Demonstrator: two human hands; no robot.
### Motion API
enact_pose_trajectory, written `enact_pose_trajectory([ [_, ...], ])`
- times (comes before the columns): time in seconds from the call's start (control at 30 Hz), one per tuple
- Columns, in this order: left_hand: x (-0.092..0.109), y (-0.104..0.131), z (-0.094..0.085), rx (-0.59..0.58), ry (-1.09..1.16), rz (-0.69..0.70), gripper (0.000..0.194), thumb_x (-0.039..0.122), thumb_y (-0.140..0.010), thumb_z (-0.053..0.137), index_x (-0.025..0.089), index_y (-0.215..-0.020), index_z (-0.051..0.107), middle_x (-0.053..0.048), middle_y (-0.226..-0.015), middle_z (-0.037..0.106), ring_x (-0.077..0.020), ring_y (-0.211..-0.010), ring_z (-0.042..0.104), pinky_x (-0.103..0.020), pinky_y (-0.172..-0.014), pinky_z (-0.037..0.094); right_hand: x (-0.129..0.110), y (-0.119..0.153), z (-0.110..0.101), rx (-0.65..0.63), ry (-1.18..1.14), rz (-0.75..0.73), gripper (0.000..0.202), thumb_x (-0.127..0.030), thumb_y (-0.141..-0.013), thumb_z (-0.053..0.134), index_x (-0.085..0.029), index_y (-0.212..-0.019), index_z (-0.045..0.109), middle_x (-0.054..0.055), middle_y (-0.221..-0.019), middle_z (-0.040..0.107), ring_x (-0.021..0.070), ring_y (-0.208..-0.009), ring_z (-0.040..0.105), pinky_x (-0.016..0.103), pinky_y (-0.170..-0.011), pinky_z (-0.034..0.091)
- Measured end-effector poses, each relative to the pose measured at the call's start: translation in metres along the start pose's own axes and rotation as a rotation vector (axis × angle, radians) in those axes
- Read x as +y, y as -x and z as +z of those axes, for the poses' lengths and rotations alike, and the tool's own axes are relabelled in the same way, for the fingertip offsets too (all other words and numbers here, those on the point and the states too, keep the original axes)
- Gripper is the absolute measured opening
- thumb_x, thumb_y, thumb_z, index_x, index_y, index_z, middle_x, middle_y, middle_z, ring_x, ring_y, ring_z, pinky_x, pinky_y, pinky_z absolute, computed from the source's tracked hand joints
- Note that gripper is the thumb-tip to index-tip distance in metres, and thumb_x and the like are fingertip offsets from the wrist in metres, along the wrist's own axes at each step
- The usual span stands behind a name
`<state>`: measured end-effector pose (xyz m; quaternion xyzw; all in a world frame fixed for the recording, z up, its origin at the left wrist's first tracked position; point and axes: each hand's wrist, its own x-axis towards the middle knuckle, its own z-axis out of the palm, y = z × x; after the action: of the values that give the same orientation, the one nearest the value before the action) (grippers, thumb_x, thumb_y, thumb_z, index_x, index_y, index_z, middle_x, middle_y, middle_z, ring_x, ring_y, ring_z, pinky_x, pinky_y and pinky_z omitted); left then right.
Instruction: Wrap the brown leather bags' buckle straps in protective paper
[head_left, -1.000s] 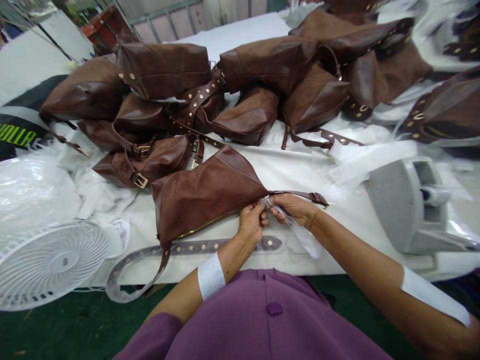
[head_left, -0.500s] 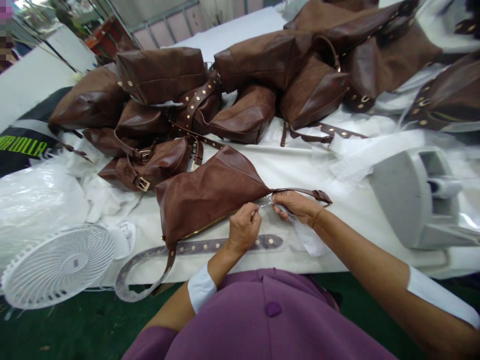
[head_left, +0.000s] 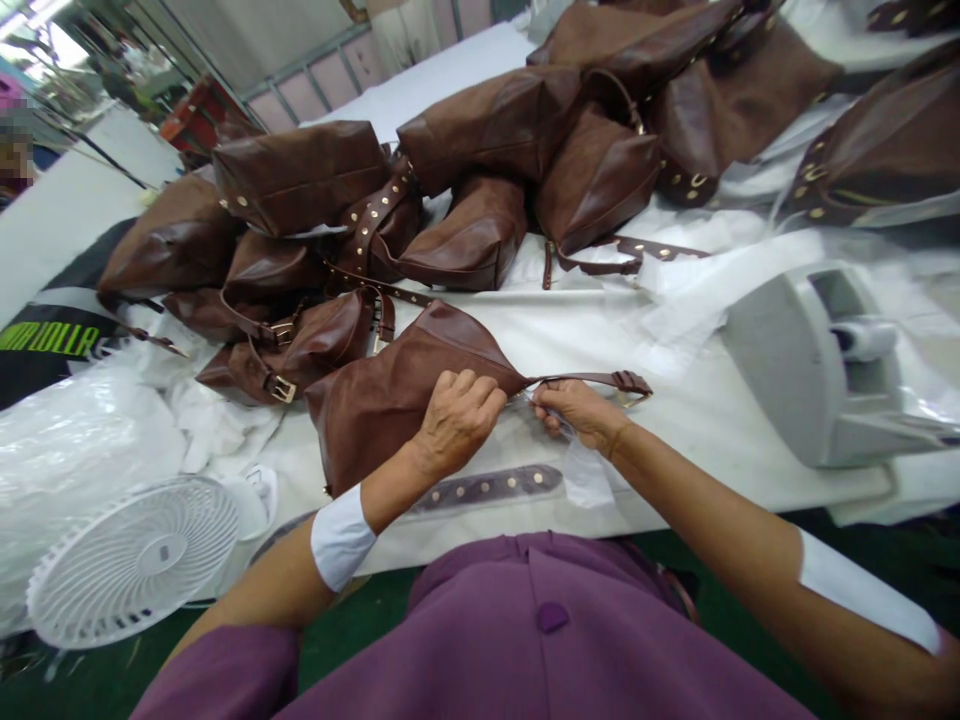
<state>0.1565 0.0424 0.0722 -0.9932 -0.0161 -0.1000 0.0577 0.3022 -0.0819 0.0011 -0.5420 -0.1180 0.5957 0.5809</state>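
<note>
Bag (head_left: pixel 390 390) lies on the white table (head_left: pixel 675 485) just beyond my forearms, mostly to the left, its long axis slanting from near left to far right. Its right end narrows to a tip that sits just past the gap between my two hands, and a buckled strap (head_left: pixel 589 379) runs on rightward from there, passing beyond my right fingers.

My left hand (head_left: pixel 457 420) is the nearer one to the body: it is over the near edge, close to the tip, knuckles up and fingers curled under. I cannot tell whether those fingers grip anything, since their ends are hidden. My right hand (head_left: pixel 581 412) is just to the right of the tip, thumb and fingers pinched on some clear wrap (head_left: pixel 589 475) that hangs toward me.

From my left fingers, then, the body spreads left and away; from my right fingers, it lies wholly leftward. Nearer my waist, a studded strap (head_left: pixel 487 488) lies flat, below both hands and apart from them.
</note>
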Motion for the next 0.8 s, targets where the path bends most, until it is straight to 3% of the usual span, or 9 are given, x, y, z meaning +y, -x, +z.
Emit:
enact_pose_trajectory([
  [0.07, 0.003, -0.003, -0.003, -0.038, 0.143, -0.035, 0.013, 0.014, -0.085, 0.045, 0.017, -0.079, 0.056, -0.007, -0.081, 0.059, -0.0194, -0.078, 0.048, -0.035, -0.069, 0.032, 0.002, 0.001, 0.002, 0.026, 0.038, -0.041, 0.011, -0.02, -0.068, 0.061, -0.014, -0.062, 0.054, -0.001, -0.052, 0.053, 0.0053, -0.036, 0.04, 0.018, -0.033, 0.029],
  [0.13, 0.01, -0.003, -0.003, -0.096, 0.399, -0.186, 0.01, 0.011, -0.079, 0.047, 0.017, -0.077, 0.055, -0.004, -0.074, 0.058, -0.0161, -0.071, 0.048, -0.031, -0.065, 0.034, 0.004, 0.003, 0.003, 0.057, 0.045, -0.049, 0.011, -0.021, -0.068, 0.061, -0.014, -0.063, 0.055, -0.001, -0.051, 0.053, 0.0053, -0.037, 0.04, 0.018, -0.034, 0.029],
  [0.2, 0.022, 0.002, 0.001, -0.155, 0.766, -0.453, 0.007, 0.012, -0.075, 0.049, 0.017, -0.072, 0.053, -0.001, -0.066, 0.055, -0.0117, -0.06, 0.045, -0.026, -0.058, 0.033, 0.008, 0.004, 0.004, 0.081, 0.02, -0.048, 0.01, -0.022, -0.067, 0.061, -0.014, -0.064, 0.056, -0.002, -0.051, 0.053, 0.0052, -0.036, 0.039, 0.018, -0.034, 0.029],
  [0.33, 0.046, 0.021, 0.018, -0.266, 1.749, -1.133, 0.013, 0.02, -0.072, 0.057, 0.017, -0.069, 0.045, 0.001, -0.065, 0.055, -0.0033, -0.04, 0.028, -0.019, -0.042, 0.02, 0.016, 0.005, 0.002, 0.068, -0.093, -0.029, 0.014, -0.024, -0.065, 0.064, -0.015, -0.065, 0.054, -0.003, -0.052, 0.053, 0.0046, -0.036, 0.037, 0.018, -0.034, 0.026],
  [0.4, 0.056, 0.032, 0.027, -0.31, 2.135, -1.351, 0.02, 0.021, -0.069, 0.063, 0.016, -0.071, 0.043, 0.002, -0.066, 0.054, -0.0006, -0.037, 0.024, -0.016, -0.039, 0.016, 0.02, 0.005, 0.002, 0.047, -0.138, -0.009, 0.015, -0.025, -0.064, 0.065, -0.015, -0.066, 0.054, -0.003, -0.053, 0.053, 0.0037, -0.036, 0.036, 0.017, -0.034, 0.024],
  [0.5, 0.066, 0.043, 0.032, -0.34, 2.435, -1.418, 0.023, 0.018, -0.068, 0.067, 0.015, -0.074, 0.045, 0.002, -0.066, 0.053, 0.0008, -0.037, 0.027, -0.014, -0.037, 0.016, 0.021, 0.007, 0.004, 0.036, -0.18, 0.029, 0.015, -0.024, -0.063, 0.066, -0.015, -0.068, 0.055, -0.003, -0.057, 0.055, 0.0025, -0.036, 0.035, 0.017, -0.035, 0.023],
  [0.6, 0.068, 0.046, 0.029, -0.304, 2.517, -1.309, 0.022, 0.02, -0.071, 0.068, 0.014, -0.078, 0.047, 0.001, -0.069, 0.054, 0.001, -0.038, 0.03, -0.013, -0.037, 0.02, 0.021, 0.009, 0.006, 0.031, -0.207, 0.059, 0.016, -0.023, -0.062, 0.066, -0.014, -0.07, 0.056, -0.003, -0.059, 0.054, 0.0023, -0.037, 0.035, 0.017, -0.036, 0.022],
  [0.7, 0.063, 0.044, 0.024, -0.2, 2.375, -1.232, 0.025, 0.024, -0.071, 0.069, 0.016, -0.077, 0.046, 0.002, -0.068, 0.055, 0.0002, -0.037, 0.031, -0.014, -0.037, 0.021, 0.02, 0.01, 0.008, 0.034, -0.186, 0.038, 0.015, -0.023, -0.063, 0.066, -0.014, -0.07, 0.057, -0.002, -0.061, 0.055, 0.0024, -0.038, 0.035, 0.018, -0.036, 0.023],
  [0.8, 0.055, 0.042, 0.024, -0.099, 2.143, -1.253, 0.026, 0.027, -0.071, 0.068, 0.017, -0.074, 0.044, 0.002, -0.064, 0.056, -0.0012, -0.035, 0.031, -0.015, -0.036, 0.019, 0.02, 0.009, 0.011, 0.036, -0.188, 0.009, 0.014, -0.023, -0.066, 0.066, -0.014, -0.071, 0.057, 0.0, -0.066, 0.058, 0.003, -0.04, 0.037, 0.018, -0.036, 0.027],
])
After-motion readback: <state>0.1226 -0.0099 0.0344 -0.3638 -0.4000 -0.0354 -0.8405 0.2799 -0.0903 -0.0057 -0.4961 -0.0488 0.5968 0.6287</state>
